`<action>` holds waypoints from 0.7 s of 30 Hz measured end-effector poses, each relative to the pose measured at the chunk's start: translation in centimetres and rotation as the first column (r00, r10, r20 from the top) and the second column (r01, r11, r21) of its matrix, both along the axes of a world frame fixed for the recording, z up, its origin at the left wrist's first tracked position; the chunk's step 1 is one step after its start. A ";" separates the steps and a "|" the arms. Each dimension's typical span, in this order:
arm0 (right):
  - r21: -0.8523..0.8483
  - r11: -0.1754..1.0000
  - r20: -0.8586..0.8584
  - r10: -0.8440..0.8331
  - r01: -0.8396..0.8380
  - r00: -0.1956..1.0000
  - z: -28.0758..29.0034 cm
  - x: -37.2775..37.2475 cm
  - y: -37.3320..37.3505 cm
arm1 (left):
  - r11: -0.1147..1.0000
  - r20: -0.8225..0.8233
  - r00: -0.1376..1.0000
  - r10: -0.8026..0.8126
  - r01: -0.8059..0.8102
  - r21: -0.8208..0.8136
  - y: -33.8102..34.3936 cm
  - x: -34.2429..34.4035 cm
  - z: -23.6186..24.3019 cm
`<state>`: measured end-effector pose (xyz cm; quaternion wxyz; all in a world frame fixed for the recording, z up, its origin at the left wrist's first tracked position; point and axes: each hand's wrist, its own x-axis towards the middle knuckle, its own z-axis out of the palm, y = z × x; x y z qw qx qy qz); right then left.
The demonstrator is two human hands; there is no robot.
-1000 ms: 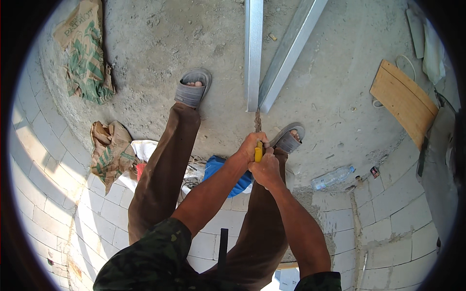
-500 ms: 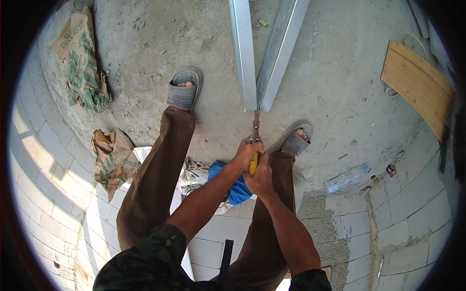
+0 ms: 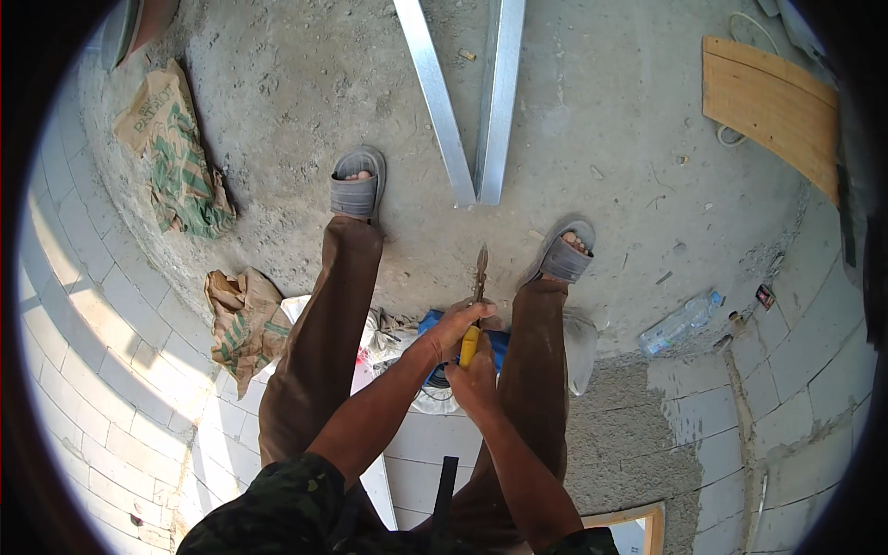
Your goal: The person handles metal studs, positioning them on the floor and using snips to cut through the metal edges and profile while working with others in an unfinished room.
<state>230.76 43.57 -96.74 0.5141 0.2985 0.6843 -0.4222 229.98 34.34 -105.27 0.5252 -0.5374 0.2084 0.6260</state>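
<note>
Both my hands are closed on a pair of metal snips (image 3: 480, 270) with dark, rusty jaws and yellow handles. My left hand (image 3: 460, 326) grips it just behind the jaws. Lower down, my right hand (image 3: 474, 372) is wrapped round the yellow handle. The jaws point away from me and look nearly closed, with a gap of bare floor between their tip and the metal. Two shiny galvanized metal profiles, the left one (image 3: 431, 97) and the right one (image 3: 500, 102), lie on the floor in a narrow V, their near ends together.
My sandalled feet stand either side of the snips. Torn paper sacks (image 3: 176, 157) lie at left. A blue cloth or bag (image 3: 500, 350) is under my hands. At right are a plastic bottle (image 3: 682, 324) and a curved wooden board (image 3: 772, 106). Pale block walls (image 3: 791, 407) curve round.
The snips have come away from the near ends of the metal profiles, back toward me, with both hands still on them. The view has shifted slightly.
</note>
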 end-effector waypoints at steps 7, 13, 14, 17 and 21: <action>0.047 0.998 0.043 0.032 -0.034 0.999 -0.1 -3.9 1.2 | 1.000 -0.067 0.997 -0.025 0.026 0.009 0.4 -4.3 0.5; -0.001 0.981 0.179 0.193 -0.196 0.965 -1.6 -7.2 1.7 | 0.992 -0.043 0.992 0.120 -0.121 -0.026 0.6 -5.6 -0.5; -0.009 0.979 0.193 0.201 -0.203 0.960 -1.7 -7.7 1.7 | 0.992 -0.022 0.992 0.125 -0.125 -0.005 0.6 -5.9 -0.7; 0.000 0.969 0.176 0.244 -0.248 0.954 -2.4 -8.6 1.5 | 0.989 -0.008 0.989 0.145 -0.145 0.014 0.8 -6.2 -1.8; 0.008 0.971 0.184 0.233 -0.239 0.955 -3.8 -9.0 1.4 | 0.983 -0.022 0.983 0.184 -0.184 0.017 0.6 -6.4 -3.4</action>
